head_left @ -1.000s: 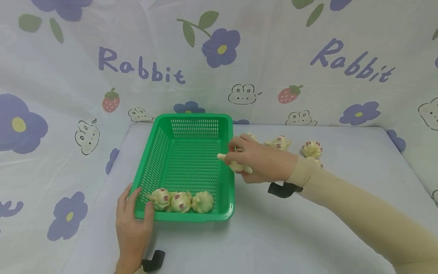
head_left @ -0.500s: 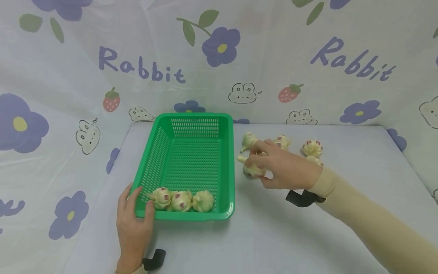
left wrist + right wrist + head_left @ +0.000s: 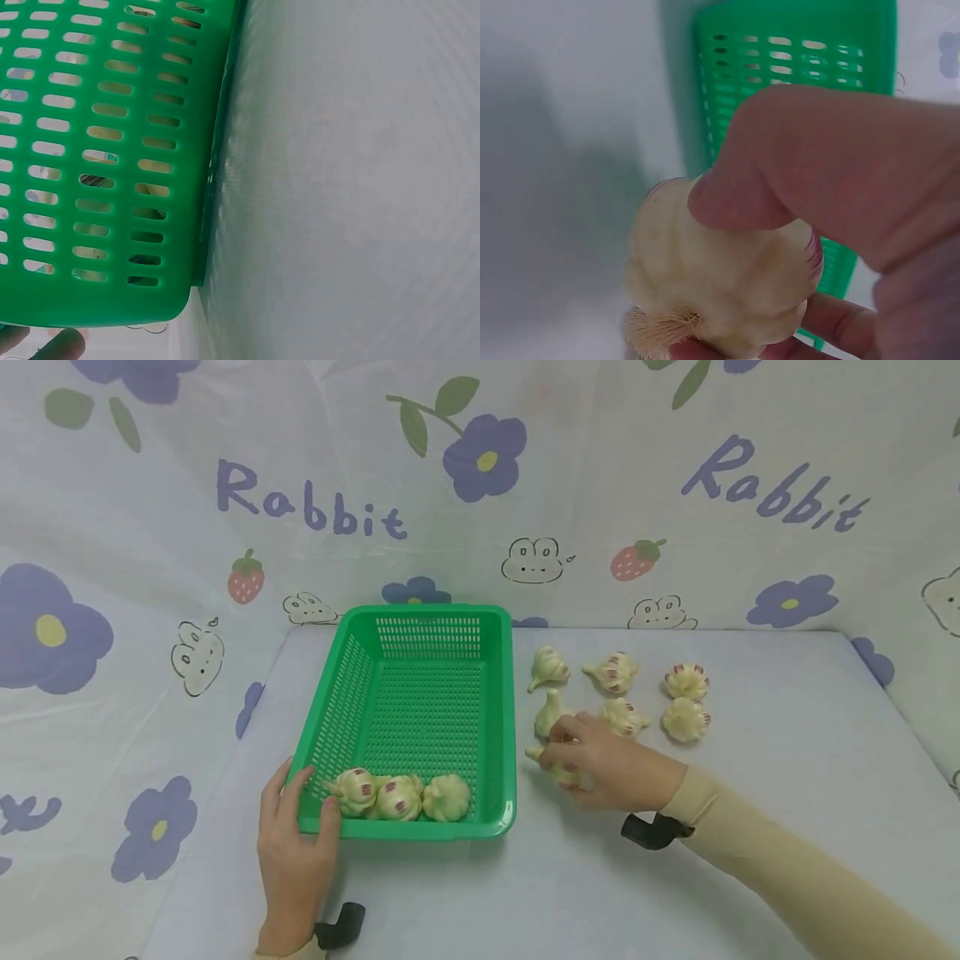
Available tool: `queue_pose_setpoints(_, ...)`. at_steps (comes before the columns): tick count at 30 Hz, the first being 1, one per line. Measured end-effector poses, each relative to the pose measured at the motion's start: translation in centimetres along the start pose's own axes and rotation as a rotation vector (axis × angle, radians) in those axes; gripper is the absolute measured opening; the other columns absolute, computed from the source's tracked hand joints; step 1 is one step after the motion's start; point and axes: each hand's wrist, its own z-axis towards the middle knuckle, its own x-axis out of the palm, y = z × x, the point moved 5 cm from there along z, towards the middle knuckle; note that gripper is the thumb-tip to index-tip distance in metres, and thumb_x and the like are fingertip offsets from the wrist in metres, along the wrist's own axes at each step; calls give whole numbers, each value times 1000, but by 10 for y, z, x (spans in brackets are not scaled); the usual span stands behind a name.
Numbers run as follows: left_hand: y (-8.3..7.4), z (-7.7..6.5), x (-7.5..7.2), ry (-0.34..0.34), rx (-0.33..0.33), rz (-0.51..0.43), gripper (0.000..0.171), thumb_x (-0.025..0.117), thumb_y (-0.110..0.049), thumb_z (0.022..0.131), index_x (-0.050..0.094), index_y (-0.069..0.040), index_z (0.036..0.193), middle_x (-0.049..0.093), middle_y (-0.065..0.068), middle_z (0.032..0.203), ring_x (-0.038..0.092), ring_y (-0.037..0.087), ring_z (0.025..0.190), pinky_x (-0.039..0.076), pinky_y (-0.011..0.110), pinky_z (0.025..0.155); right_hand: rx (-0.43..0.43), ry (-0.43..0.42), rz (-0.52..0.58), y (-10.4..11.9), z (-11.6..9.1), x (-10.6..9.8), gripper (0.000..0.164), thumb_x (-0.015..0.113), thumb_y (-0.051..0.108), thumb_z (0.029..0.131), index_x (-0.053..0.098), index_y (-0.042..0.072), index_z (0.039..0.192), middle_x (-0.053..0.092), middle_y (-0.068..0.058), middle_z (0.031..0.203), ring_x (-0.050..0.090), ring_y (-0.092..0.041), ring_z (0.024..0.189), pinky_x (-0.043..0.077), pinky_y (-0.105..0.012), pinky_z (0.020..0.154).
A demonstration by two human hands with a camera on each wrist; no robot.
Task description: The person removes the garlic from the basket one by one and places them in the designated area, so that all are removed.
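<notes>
My right hand (image 3: 618, 768) pinches a garlic bulb (image 3: 562, 774) low over the table, just right of the green plastic basket (image 3: 508, 727). In the right wrist view the thumb presses this bulb's side, and its root tuft (image 3: 662, 330) faces the camera. My left hand (image 3: 294, 847) holds the basket's near left corner, thumb over the front rim and fingers over the left rim. Three garlic bulbs (image 3: 398, 797) lie in a row inside the basket along its near wall. Another bulb (image 3: 550, 718) sits right behind the held one, its stem pointing away.
More garlic bulbs stand on the white-covered table: one (image 3: 550, 667) at the back beside the basket, a middle pair (image 3: 613, 672) and a right pair (image 3: 686, 720). A printed cloth (image 3: 465, 543) hangs behind and at the sides.
My right hand has carried the bulb from the basket's right rim out to the right and then nearer along the table, uncovering the bulbs behind. The left hand and basket have stayed put.
</notes>
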Motion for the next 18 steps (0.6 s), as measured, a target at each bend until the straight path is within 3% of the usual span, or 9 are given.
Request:
queue_pose_setpoints(8, 0, 1, 1, 5, -1, -7, 44, 70, -13, 93, 64, -5, 136, 53, 14, 153, 53, 36, 137, 46, 61, 105, 17, 36, -12, -2, -7, 23, 34, 84, 13, 82, 71, 15, 113, 58, -8, 116, 51, -20, 98, 51, -31, 77)
queue_pose_setpoints(18, -1, 1, 0, 14, -7, -5, 44, 70, -11, 93, 64, -4, 136, 53, 15, 153, 52, 36, 138, 45, 65, 104, 6, 42, -11, -1, -6, 29, 38, 85, 13, 78, 72, 15, 114, 58, -8, 116, 52, -24, 105, 52, -37, 86)
